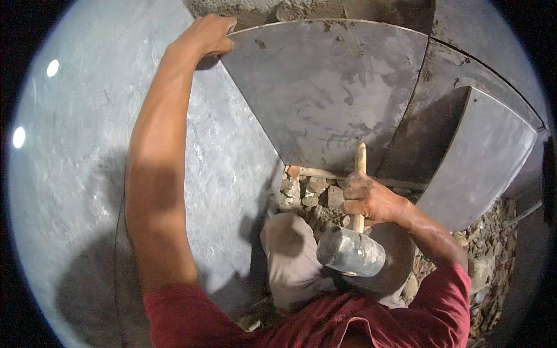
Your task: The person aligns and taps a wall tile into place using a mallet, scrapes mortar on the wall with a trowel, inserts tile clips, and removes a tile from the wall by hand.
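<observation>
A rubber mallet with a dark head (351, 252) and a pale wooden handle (361, 156) is in my right hand (371, 200). My fingers wrap around the handle, and the head hangs low near my knees. Up at the top left, my left hand (212, 33) rests at the upper corner of a large grey tile (325, 87), its fingers bent over the edge. What those fingertips press on is partly hidden. The tile stands against the wall, with smears of mortar on its face.
Wet mortar (313, 10) shows behind the tile's top edge. A grey tiled wall (226, 191) rises at the left. Another grey tile (484, 156) leans at the right. Broken stones and rubble (316, 197) cover the ground around my knees (290, 249).
</observation>
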A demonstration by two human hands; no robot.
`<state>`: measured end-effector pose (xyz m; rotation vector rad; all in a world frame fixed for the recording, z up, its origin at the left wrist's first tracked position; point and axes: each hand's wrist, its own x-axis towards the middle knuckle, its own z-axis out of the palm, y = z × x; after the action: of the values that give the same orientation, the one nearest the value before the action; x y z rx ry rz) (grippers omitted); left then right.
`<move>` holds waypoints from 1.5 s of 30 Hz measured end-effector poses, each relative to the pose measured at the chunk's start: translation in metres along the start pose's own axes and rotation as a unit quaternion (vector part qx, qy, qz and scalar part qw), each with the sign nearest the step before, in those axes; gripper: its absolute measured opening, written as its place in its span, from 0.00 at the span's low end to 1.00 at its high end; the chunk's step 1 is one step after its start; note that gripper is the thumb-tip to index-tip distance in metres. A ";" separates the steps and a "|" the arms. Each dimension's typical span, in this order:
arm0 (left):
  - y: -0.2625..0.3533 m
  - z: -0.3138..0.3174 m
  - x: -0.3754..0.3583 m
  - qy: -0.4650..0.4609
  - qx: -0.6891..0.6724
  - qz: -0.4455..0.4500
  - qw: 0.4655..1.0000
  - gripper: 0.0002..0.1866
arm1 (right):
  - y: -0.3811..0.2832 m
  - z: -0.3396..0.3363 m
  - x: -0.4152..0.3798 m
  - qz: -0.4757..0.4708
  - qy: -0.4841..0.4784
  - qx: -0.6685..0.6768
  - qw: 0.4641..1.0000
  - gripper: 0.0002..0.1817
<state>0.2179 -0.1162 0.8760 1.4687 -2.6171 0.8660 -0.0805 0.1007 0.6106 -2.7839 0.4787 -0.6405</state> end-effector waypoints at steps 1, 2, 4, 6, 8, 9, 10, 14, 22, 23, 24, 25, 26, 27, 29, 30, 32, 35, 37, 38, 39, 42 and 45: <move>0.001 0.002 -0.002 0.015 -0.011 0.003 1.000 0.16 | 0.000 0.004 -0.001 -0.004 -0.017 -0.022 1.000 0.19; 0.002 0.004 -0.004 0.029 -0.023 0.007 0.999 0.14 | -0.001 0.008 -0.003 -0.007 -0.033 -0.042 0.999 0.19; 0.004 0.000 -0.005 0.033 -0.036 0.015 0.999 0.13 | 0.006 0.024 -0.005 -0.008 -0.099 -0.070 0.993 0.19; 0.006 -0.005 -0.005 0.008 -0.044 0.027 0.999 0.15 | 0.011 0.039 -0.008 -0.019 -0.108 -0.099 0.989 0.18; 0.005 -0.009 -0.005 -0.008 -0.014 0.017 1.000 0.16 | 0.012 0.048 -0.011 -0.036 -0.061 -0.128 0.989 0.18; 0.004 -0.008 -0.004 -0.014 0.000 0.012 1.000 0.17 | 0.010 0.046 -0.008 -0.043 -0.075 -0.114 0.990 0.17; 0.002 -0.005 -0.004 0.006 -0.004 0.028 1.000 0.17 | 0.007 0.043 -0.004 -0.052 -0.090 -0.099 0.990 0.17; -0.015 0.010 0.003 0.030 -0.023 0.057 0.998 0.12 | 0.006 0.033 0.006 -0.060 -0.060 -0.047 0.995 0.15; 0.003 -0.008 -0.001 -0.011 -0.009 0.014 1.000 0.11 | -0.009 0.022 -0.009 -0.019 0.039 -0.061 0.997 0.09; 0.011 -0.019 -0.003 -0.043 -0.022 -0.005 0.999 0.11 | -0.011 0.019 -0.011 -0.024 0.052 -0.058 0.997 0.07; 0.017 -0.027 -0.002 -0.075 -0.035 -0.027 0.996 0.11 | -0.012 0.017 -0.013 -0.030 0.052 -0.063 0.996 0.06; 0.017 -0.029 0.002 -0.084 -0.041 -0.022 0.995 0.11 | -0.011 0.015 -0.015 -0.038 0.051 -0.067 0.996 0.06; 0.013 -0.028 0.005 -0.096 -0.047 -0.018 0.994 0.10 | -0.012 0.012 -0.017 -0.045 0.050 -0.069 0.995 0.05; 0.009 -0.026 0.006 -0.108 -0.054 -0.014 0.993 0.10 | -0.013 0.008 -0.019 -0.048 0.058 -0.050 0.996 0.06; 0.005 -0.022 0.005 -0.076 -0.036 0.037 0.996 0.09 | -0.007 0.011 -0.027 -0.064 0.101 -0.017 0.993 0.07; 0.006 -0.022 0.004 -0.062 -0.030 0.065 0.995 0.08 | -0.005 0.012 -0.031 -0.069 0.122 0.001 0.990 0.08; 0.016 -0.023 0.001 -0.054 -0.033 0.069 0.996 0.08 | 0.000 0.011 -0.040 -0.059 0.099 0.036 0.993 0.10; 0.020 -0.023 0.001 -0.041 0.016 0.096 0.994 0.09 | 0.011 0.012 -0.051 -0.060 0.125 0.067 0.988 0.11; 0.021 -0.023 0.001 -0.049 0.046 0.098 0.993 0.10 | 0.018 0.014 -0.056 -0.047 0.133 0.082 0.987 0.12; 0.023 -0.024 0.002 -0.060 0.053 0.085 0.993 0.11 | 0.021 0.014 -0.058 -0.044 0.127 0.093 0.987 0.12; 0.023 -0.024 0.002 -0.068 0.059 0.073 0.993 0.11 | 0.024 0.013 -0.058 -0.041 0.120 0.102 0.987 0.13; 0.023 -0.024 0.004 -0.079 0.018 0.048 0.996 0.12 | 0.032 0.019 -0.063 -0.040 0.126 0.106 0.986 0.13; 0.030 -0.026 0.005 -0.081 0.025 0.028 0.996 0.13 | 0.039 0.019 -0.069 -0.035 0.110 0.112 0.987 0.12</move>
<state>0.1847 -0.0957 0.8859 1.5465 -2.7855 0.8568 -0.1402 0.0928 0.5557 -2.5401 0.3273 -0.9605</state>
